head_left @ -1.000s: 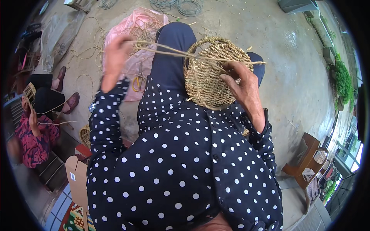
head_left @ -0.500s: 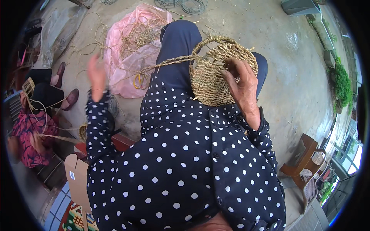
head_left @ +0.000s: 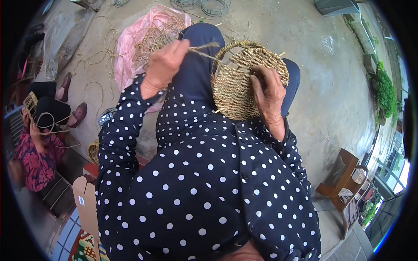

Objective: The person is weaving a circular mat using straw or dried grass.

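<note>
A round, flat-bottomed basket (head_left: 237,93) woven from straw-coloured cord rests on my lap, across the dark trouser legs. At its far side a twisted rim or hoop (head_left: 244,44) curves up, with a gap in the weave below it. My right hand (head_left: 269,89) lies on the basket's right part, thumb and fingers pinched at the weave. Left of the basket, above my left knee, my left hand (head_left: 164,64) grips a straw cord (head_left: 202,52). One frayed end sticks out past its fingers, and a strand runs to the basket's left edge.
Beyond my left knee a pink plastic sheet (head_left: 126,54) holds loose straw strands. Wire frames (head_left: 215,6) lie farther off. At the left a seated person (head_left: 37,152) handles another woven piece (head_left: 31,104). A cardboard piece (head_left: 87,204) stands near my left side, a wooden chair (head_left: 344,182) at my right.
My left hand has swung right and away from me, from blurred over the floor to gripping the cord. The cord that stretched left now rises to that hand. My right hand stays on the basket.
</note>
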`<state>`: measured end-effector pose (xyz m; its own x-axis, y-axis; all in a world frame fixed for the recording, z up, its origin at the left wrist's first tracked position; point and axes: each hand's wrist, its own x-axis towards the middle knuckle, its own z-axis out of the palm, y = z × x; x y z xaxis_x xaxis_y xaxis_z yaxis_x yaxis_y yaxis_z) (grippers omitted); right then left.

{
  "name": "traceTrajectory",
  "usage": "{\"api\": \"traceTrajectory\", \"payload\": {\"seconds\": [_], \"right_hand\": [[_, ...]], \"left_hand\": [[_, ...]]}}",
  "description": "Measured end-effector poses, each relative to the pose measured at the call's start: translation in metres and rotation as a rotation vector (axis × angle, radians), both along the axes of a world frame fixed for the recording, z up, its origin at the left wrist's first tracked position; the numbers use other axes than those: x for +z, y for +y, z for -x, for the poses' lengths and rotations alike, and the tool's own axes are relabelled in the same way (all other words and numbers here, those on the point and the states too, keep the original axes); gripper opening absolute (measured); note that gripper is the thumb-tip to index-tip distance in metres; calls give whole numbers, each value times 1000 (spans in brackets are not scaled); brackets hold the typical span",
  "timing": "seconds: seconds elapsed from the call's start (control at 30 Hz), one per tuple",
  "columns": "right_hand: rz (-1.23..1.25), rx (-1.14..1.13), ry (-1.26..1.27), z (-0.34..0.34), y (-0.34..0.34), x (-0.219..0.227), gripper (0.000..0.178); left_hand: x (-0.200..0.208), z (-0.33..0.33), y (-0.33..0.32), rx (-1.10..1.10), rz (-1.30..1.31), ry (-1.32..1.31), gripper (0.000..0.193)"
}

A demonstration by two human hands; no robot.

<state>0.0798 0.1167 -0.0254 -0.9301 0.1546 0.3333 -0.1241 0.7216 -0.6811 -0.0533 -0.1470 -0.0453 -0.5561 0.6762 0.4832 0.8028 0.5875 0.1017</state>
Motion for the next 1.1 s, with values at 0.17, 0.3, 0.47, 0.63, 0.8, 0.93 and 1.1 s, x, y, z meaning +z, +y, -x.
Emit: {"api": "traceTrajectory", "payload": {"seconds": [0.17, 0.3, 0.47, 0.63, 0.8, 0.93, 1.1], "right_hand": [[-175, 19, 254, -4, 2, -26, 29], [-167, 48, 261, -4, 3, -30, 32], [-147, 45, 265, -6, 3, -30, 32], [-104, 45, 268, -9, 6, -28, 28], [-63, 49, 252, -3, -1, -4, 24], [119, 194, 379, 26, -39, 35, 30], [838, 269, -108, 33, -61, 23, 19]], "left_hand": [[-14, 8, -25, -63, 136, 151, 26], [-36, 18, -34, -112, 168, 170, 27], [-43, 26, -36, -102, 191, 147, 33], [18, 37, -42, -142, 412, 387, 34], [114, 30, -37, -177, 518, 558, 45], [153, 3, -1, -288, 385, 599, 39], [137, -33, 38, -134, 94, 532, 44]]}}
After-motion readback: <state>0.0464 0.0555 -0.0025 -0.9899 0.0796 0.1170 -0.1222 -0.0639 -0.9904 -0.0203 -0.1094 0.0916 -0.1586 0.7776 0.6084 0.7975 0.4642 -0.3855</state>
